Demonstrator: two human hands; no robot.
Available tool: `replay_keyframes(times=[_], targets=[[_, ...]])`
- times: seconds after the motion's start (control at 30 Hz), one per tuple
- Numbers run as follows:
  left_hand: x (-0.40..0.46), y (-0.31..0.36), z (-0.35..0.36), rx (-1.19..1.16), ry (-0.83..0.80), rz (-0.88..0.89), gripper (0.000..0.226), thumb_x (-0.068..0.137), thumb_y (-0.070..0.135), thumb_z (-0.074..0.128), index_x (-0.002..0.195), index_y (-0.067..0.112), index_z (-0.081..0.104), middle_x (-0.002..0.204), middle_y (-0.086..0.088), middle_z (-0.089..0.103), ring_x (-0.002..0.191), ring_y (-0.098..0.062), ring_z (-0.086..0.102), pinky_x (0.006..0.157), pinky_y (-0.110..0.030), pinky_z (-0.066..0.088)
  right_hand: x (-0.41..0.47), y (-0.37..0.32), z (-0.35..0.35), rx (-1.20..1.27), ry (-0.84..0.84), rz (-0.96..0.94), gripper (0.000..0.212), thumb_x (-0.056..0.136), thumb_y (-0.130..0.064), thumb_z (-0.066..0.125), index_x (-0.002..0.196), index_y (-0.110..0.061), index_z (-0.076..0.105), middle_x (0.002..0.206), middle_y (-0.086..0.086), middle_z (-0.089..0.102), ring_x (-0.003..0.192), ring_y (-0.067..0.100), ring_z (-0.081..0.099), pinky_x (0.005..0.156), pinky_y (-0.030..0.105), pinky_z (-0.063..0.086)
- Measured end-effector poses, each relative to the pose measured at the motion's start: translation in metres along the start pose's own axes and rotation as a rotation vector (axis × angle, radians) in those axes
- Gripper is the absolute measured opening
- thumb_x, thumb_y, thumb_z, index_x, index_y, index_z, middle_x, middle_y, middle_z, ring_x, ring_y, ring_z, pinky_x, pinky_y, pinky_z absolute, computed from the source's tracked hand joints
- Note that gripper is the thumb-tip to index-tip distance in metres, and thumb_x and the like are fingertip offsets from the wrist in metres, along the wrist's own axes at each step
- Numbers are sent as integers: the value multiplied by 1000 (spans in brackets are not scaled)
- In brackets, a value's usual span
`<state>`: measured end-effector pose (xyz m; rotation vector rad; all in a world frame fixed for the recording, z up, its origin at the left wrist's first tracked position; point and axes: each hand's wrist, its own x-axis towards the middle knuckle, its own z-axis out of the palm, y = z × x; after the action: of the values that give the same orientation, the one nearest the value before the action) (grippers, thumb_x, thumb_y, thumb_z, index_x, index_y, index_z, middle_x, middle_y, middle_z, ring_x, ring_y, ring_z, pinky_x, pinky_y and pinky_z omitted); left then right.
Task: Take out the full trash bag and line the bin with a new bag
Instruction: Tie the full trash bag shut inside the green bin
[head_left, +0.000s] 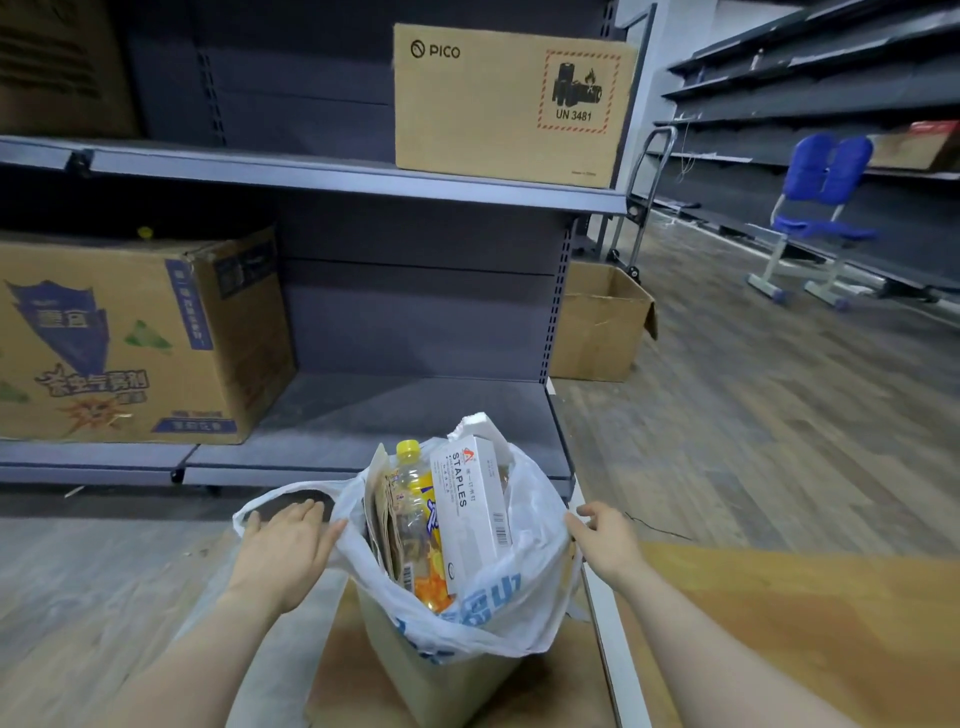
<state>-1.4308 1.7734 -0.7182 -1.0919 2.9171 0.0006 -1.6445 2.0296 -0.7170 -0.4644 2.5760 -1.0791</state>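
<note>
A white trash bag (498, 608) with blue print is sitting in a pale bin (415, 670) on the floor, right in front of a gray shelf (363, 415). The bag is still in the bin, and its top edge is folding out over the bin's rim. The bag is stuffed full. A white box marked STAPLES (475, 512) is sticking up out of it, just beside a drink bottle (415, 499) with a yellow cap. Some brown cardboard (382, 504) is standing at the bottle's left, and a white foam piece (480, 428) is poking up behind the box.

The left hand (283, 545) is lying on the bag's left handle loop with straight fingers – it is touching the plastic, not squeezing it. The right hand (605, 540) is at the bag's right edge with its fingers curling in against the plastic. It looks like it is pinching the edge, but the fingertips are partly hidden, so I cannot tell for sure.

A brown box marked PICO (511, 104) is sitting on the upper shelf. A big printed box (140, 338) is sitting lower down at the left. An open box (602, 322) is standing on the wood floor to the right – and a blue chair (821, 208) is standing farther back
</note>
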Motion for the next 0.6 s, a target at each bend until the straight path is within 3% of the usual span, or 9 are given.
replay_keyframes(times=[0.07,0.13,0.23,0.3,0.4,0.5,0.53,0.6], targets=[[-1,-1,-3,42,-3,2,46,101,43,17,115,20,54,126,4,58,123,-13,49,104,-38,27,-1,-1,0,-83,10,-16,26,94,-26,47,93,-5,62,77,4,59,69,21,54,64,29,38],[-1,-2,-4,52,-23,-2,49,101,45,15,104,22,58,113,6,64,112,-15,56,102,-39,29,-3,-4,-1,-134,26,-19,26,93,-24,47,76,-7,57,69,4,55,62,20,49,59,29,36],[-2,-3,-4,-7,-55,7,50,101,45,15,89,21,57,103,2,65,104,-20,58,98,-39,34,-3,-9,-2,-153,67,-33,26,92,-20,50,92,0,67,90,15,69,87,31,63,72,34,49],[-4,-1,-4,-135,-106,20,47,101,44,18,78,19,51,95,-3,62,97,-24,57,89,-36,41,-4,-11,-3,-164,93,-38,24,91,-16,51,97,1,67,92,15,70,92,33,63,74,34,49],[-5,4,-5,-268,-146,29,46,102,41,21,77,15,50,91,-6,57,87,-24,51,79,-34,40,-7,-14,-4,-183,105,-27,21,89,-12,52,98,-1,68,86,12,67,93,33,64,67,28,42],[-3,7,-3,-327,-159,28,52,102,40,21,89,7,59,100,-9,60,96,-26,54,83,-33,40,-9,-17,-5,-150,117,16,23,88,-12,55,102,2,66,95,14,69,95,33,63,71,31,47],[-3,7,-2,-334,-163,29,54,102,40,21,92,5,60,103,-10,61,98,-27,55,85,-34,41,-8,-19,-5,-128,104,50,22,87,-13,56,99,4,65,95,15,69,98,33,64,71,33,49],[-3,9,-1,-331,-166,31,53,102,40,20,79,9,56,96,-10,60,90,-25,53,80,-33,40,-8,-21,-8,-29,42,165,17,86,-13,60,80,2,56,88,15,67,97,35,67,67,34,48]])
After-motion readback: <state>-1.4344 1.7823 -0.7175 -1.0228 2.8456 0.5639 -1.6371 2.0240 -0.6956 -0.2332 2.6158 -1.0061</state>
